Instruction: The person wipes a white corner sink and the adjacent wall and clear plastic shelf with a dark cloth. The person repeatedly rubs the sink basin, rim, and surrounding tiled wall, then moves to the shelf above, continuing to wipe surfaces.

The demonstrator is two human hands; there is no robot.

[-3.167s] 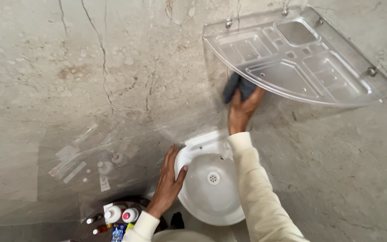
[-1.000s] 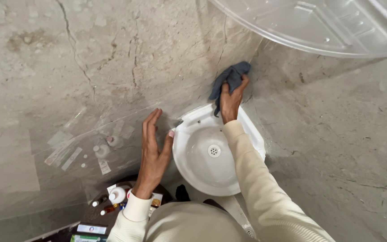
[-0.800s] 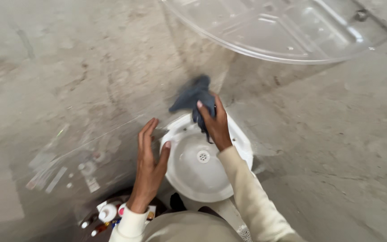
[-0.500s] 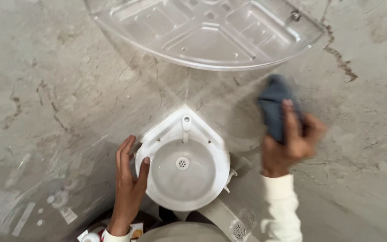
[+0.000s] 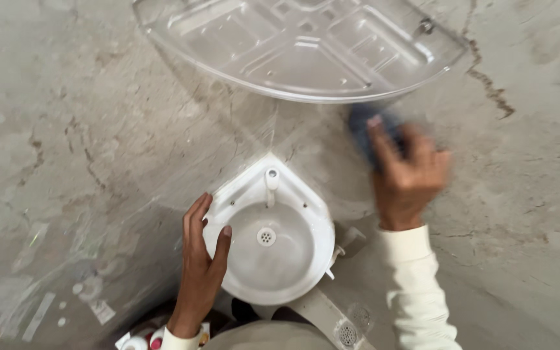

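Right hand (image 5: 406,178) bunched around dark cloth (image 5: 365,129) on the wall – just under clear shelf (image 5: 299,48); left hand (image 5: 201,259) spread against sink (image 5: 273,253) rim – farther off.

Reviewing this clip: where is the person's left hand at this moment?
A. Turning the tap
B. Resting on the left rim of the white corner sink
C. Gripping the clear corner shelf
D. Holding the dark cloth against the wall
B: the left hand lies against the rim of the white corner sink, thumb over its edge, while the right hand presses the dark cloth to the wall under the clear shelf.
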